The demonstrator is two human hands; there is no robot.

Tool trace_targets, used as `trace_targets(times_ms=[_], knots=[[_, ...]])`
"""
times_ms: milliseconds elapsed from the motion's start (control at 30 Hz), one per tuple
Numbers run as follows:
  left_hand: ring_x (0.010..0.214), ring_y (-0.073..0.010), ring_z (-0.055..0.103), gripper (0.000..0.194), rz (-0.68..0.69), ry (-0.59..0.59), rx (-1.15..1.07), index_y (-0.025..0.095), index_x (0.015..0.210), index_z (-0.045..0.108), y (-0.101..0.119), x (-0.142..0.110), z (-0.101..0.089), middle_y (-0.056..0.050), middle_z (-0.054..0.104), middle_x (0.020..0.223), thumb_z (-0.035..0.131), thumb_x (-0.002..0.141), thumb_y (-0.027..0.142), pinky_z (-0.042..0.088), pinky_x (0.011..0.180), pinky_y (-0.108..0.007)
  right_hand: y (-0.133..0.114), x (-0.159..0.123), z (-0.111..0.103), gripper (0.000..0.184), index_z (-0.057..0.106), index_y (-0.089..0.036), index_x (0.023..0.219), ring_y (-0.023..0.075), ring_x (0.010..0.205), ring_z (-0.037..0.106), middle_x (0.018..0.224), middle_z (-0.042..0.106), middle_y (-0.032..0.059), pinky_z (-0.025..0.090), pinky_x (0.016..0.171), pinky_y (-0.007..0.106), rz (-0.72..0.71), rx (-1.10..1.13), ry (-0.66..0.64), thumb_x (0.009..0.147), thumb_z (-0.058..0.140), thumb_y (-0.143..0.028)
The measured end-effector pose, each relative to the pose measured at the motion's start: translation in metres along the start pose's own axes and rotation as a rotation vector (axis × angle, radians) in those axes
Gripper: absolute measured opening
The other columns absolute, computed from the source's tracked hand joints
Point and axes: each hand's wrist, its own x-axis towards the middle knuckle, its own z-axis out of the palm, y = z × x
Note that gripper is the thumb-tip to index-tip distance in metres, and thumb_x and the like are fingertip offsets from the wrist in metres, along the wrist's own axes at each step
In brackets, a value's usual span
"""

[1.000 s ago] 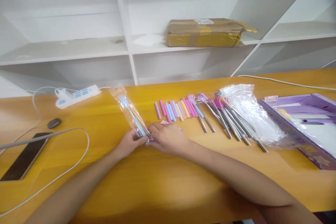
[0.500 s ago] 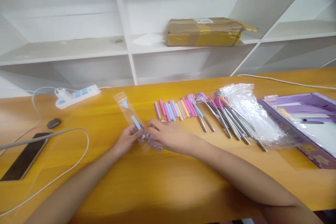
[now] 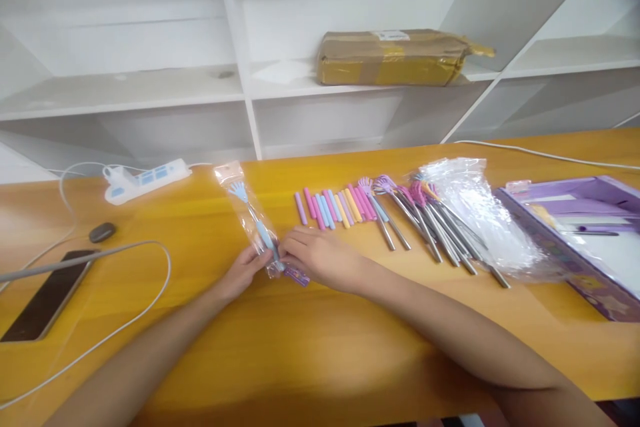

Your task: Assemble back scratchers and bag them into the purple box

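Note:
A light-blue back scratcher (image 3: 264, 233) with a hand-shaped head lies inside a clear plastic bag (image 3: 227, 175). My left hand (image 3: 246, 271) pinches the lower end of the bag around the handle. From the right, my right hand (image 3: 320, 257) is closed at the same end, its fingertips on the bag by the handle's tip. Just below these fingertips a small purple card (image 3: 298, 275) shows, partly covered. Beyond my right hand lies a row of pink, blue, yellow and purple tubes (image 3: 334, 208). More back scratchers with bare metal rods (image 3: 440, 233) lie right of them.
A pile of clear bags (image 3: 493, 227) lies beside a purple box (image 3: 590, 280) on the right. At left are a power strip (image 3: 150, 180), a phone (image 3: 47, 297), a small black case (image 3: 102, 232) and loose cables. A taped parcel (image 3: 390, 60) sits on the shelf behind.
The bag now sits slightly more upright, and more of the scratcher's handle shows. My right hand has shifted slightly at the bag's lower end; the purple card is more visible.

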Motion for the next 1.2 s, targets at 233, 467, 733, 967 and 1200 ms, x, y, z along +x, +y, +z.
trace_targets(times_ms=[233, 467, 733, 967, 1200], knots=[[0.097, -0.0232, 0.066, 0.051, 0.040, -0.027, 0.148, 0.016, 0.117, 0.069, 0.004, 0.000, 0.004, -0.007, 0.072, 0.105, 0.085, 0.086, 0.054, 0.053, 0.091, -0.035, 0.001, -0.001, 0.011, 0.018, 0.066, -0.015, 0.097, 0.0156, 0.082, 0.057, 0.093, 0.068, 0.0043, 0.039, 0.074, 0.029, -0.009, -0.048, 0.049, 0.110, 0.058, -0.026], [0.080, -0.0179, 0.058, 0.046, 0.019, -0.033, 0.184, 0.015, 0.105, 0.067, 0.007, 0.003, 0.010, -0.003, 0.066, 0.088, 0.079, 0.090, 0.057, 0.050, 0.076, -0.030, 0.001, 0.000, 0.010, 0.015, 0.062, -0.016, 0.108, 0.0177, 0.091, 0.065, 0.101, 0.072, 0.0069, 0.042, 0.077, 0.028, 0.177, 0.038, 0.013, 0.107, 0.064, -0.030], [0.070, -0.0133, 0.056, 0.042, 0.020, -0.032, 0.134, 0.016, 0.111, 0.064, 0.010, 0.001, 0.013, -0.001, 0.065, 0.088, 0.077, 0.094, 0.052, 0.049, 0.065, -0.027, -0.003, 0.002, -0.003, 0.032, 0.053, -0.018, 0.119, 0.0139, 0.081, 0.065, 0.101, 0.071, 0.0032, 0.043, 0.070, 0.025, 0.531, 0.443, -0.127, 0.101, 0.074, -0.033], [0.071, -0.0142, 0.061, 0.043, 0.013, -0.044, 0.108, 0.017, 0.114, 0.063, 0.008, 0.002, 0.011, -0.004, 0.068, 0.096, 0.078, 0.094, 0.051, 0.052, 0.062, -0.027, 0.002, 0.003, -0.001, 0.037, 0.061, -0.017, 0.096, 0.0104, 0.066, 0.054, 0.080, 0.066, -0.0010, 0.035, 0.061, 0.024, 0.561, 0.592, -0.232, 0.100, 0.070, -0.053], [0.070, -0.0128, 0.059, 0.039, -0.018, -0.102, 0.141, 0.016, 0.113, 0.066, 0.014, 0.001, 0.013, -0.004, 0.066, 0.095, 0.072, 0.098, 0.051, 0.053, 0.064, -0.027, 0.006, 0.004, 0.004, 0.041, 0.057, -0.015, 0.080, 0.0077, 0.062, 0.046, 0.073, 0.059, -0.0027, 0.028, 0.061, 0.024, 0.496, 0.512, -0.230, 0.104, 0.066, -0.048]])
